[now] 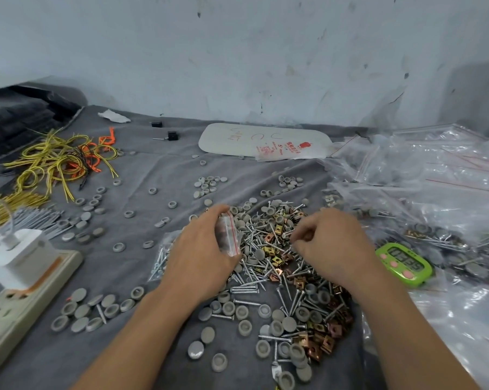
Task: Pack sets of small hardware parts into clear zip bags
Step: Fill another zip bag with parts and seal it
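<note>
Left hand (201, 254) grips zip bag (229, 233) (grey caps (222, 241) inside); right hand (330, 243) curled over screw pile (261, 249), hold unclear.

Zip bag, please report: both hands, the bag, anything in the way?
Left hand grips zip bag, parts inside. Right hand over pile of screws and clips, fingers curled, hold unclear. Green timer beside right wrist, not blocking.

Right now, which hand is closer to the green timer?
The right hand. It is over the pile of screws, close beside the green timer. The left hand, holding a zip bag, is farther off, on the other side of that pile.
</note>
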